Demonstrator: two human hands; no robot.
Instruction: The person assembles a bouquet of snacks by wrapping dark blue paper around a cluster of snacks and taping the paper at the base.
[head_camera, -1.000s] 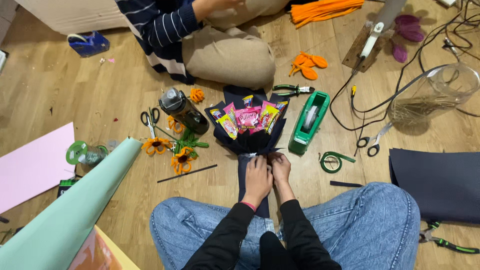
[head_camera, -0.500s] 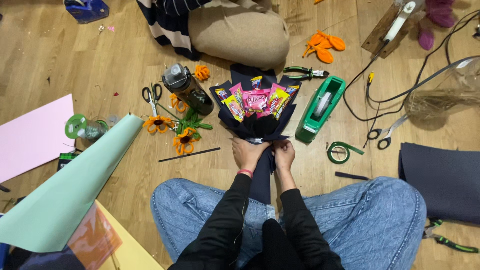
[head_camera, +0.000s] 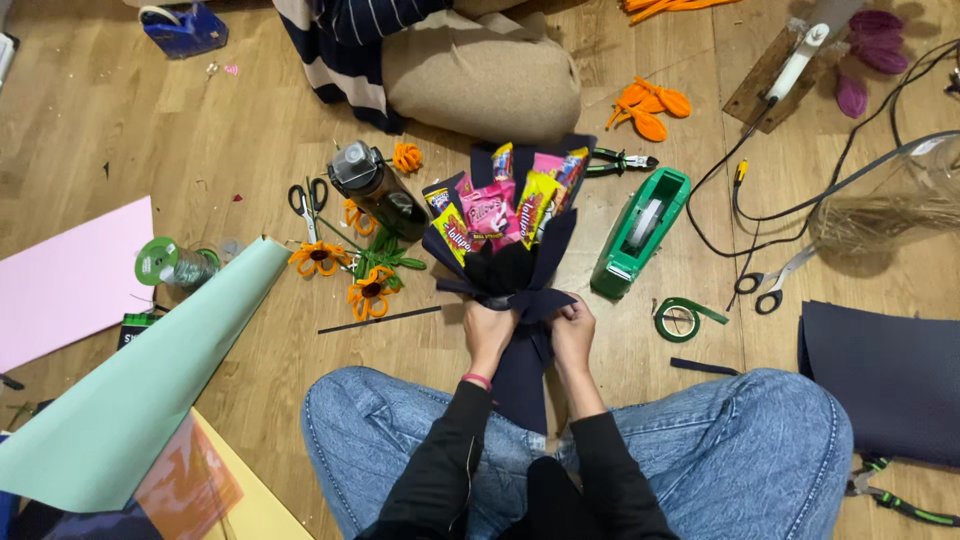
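Observation:
A candy bouquet (head_camera: 505, 235) wrapped in dark navy paper lies on the wooden floor in front of my crossed legs. Colourful sweet packets (head_camera: 500, 205) fan out of its top. My left hand (head_camera: 487, 332) grips the narrow neck of the wrap from the left. My right hand (head_camera: 572, 332) pinches the navy paper at the same neck from the right. The wrap's long tail (head_camera: 522, 385) runs down between my knees.
Green tape dispenser (head_camera: 640, 232), green tape roll (head_camera: 680, 320), scissors (head_camera: 772, 285) and navy paper sheet (head_camera: 885, 375) to the right. Dark bottle (head_camera: 378, 190), scissors (head_camera: 307, 205), orange pipe-cleaner flowers (head_camera: 345, 275), mint paper roll (head_camera: 150, 385), pink sheet (head_camera: 70, 280) to the left. Another person's knee (head_camera: 480, 70) beyond.
The view has shifted, so the bouquet sits lower and nearer in frame. Both hands stay at the bouquet's neck, now slightly further apart on the navy paper.

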